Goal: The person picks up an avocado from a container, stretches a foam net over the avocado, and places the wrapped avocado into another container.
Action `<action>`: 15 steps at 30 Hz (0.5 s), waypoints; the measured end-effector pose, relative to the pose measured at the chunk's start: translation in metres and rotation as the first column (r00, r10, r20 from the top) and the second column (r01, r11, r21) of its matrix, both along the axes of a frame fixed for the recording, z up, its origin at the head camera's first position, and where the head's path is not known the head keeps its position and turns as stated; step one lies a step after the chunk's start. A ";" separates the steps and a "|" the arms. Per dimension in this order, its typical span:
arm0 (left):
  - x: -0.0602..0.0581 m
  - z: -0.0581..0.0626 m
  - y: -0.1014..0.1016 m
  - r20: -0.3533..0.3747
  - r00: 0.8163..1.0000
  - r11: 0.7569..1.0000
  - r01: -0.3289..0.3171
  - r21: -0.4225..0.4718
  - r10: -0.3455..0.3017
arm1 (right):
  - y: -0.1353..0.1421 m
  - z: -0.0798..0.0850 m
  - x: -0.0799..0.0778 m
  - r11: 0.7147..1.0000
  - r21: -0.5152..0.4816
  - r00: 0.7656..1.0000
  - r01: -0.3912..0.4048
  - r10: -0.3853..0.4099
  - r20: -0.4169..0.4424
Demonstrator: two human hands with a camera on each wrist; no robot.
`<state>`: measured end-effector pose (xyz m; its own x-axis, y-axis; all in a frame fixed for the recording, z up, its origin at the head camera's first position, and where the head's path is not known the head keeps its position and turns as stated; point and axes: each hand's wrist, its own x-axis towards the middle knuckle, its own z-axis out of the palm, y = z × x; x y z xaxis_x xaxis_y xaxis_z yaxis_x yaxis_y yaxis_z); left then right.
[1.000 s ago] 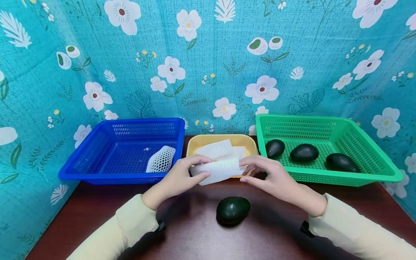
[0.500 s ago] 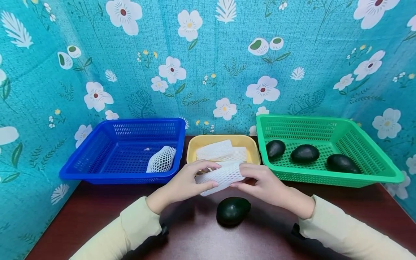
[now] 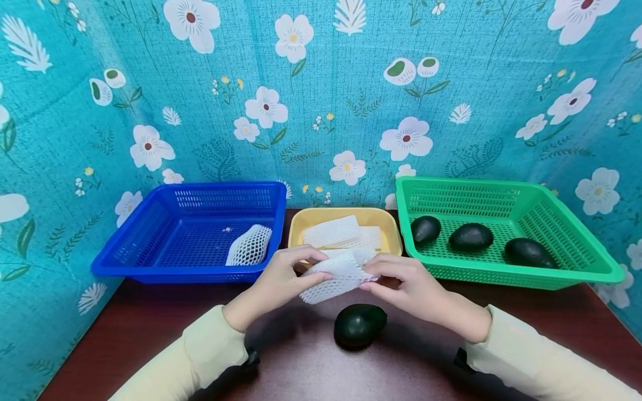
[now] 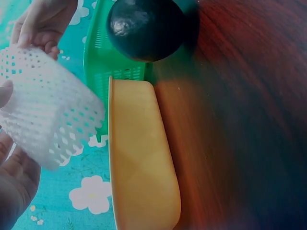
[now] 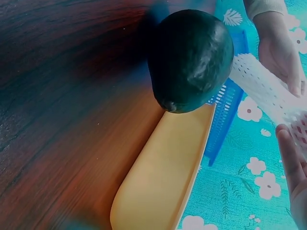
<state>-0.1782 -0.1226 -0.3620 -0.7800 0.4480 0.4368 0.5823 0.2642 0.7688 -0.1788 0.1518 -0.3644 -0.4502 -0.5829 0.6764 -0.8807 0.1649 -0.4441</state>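
Observation:
A white foam net sleeve (image 3: pixel 333 278) is held between both hands, above the table and in front of the yellow tray. My left hand (image 3: pixel 281 284) pinches its left part between thumb and fingers. At the right end, my right hand (image 3: pixel 418 289) grips the edge with thumb and fingertips. The left wrist view shows the sleeve's netted end (image 4: pixel 72 129) spread partly open. Just below the hands, a dark green avocado (image 3: pixel 359 327) lies on the table, touched by neither hand. More flat foam sleeves (image 3: pixel 332 231) lie in the yellow tray (image 4: pixel 139 153).
On the left stands a blue basket (image 3: pixel 185 272) containing a net-wrapped item (image 3: pixel 249 245). A green basket (image 3: pixel 506 273) on the right has three avocados in view, one being the middle avocado (image 3: pixel 470 237). Behind everything hangs a flowered teal cloth (image 3: pixel 321 111).
Both hands have brought the foam sleeve from over the yellow tray toward the avocado on the table. The right fingers have shifted on its end, which now looks bunched.

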 end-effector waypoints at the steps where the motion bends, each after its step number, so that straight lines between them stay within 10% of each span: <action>1: 0.001 0.001 -0.001 0.005 1.000 1.000 0.000 0.009 0.000 | 0.001 0.000 0.001 1.000 0.009 1.000 0.009 -0.009 0.010; 15: 0.000 0.004 -0.014 0.083 0.996 0.999 -0.025 0.021 0.023 | 0.015 0.004 0.004 0.996 0.084 0.998 0.035 -0.031 -0.047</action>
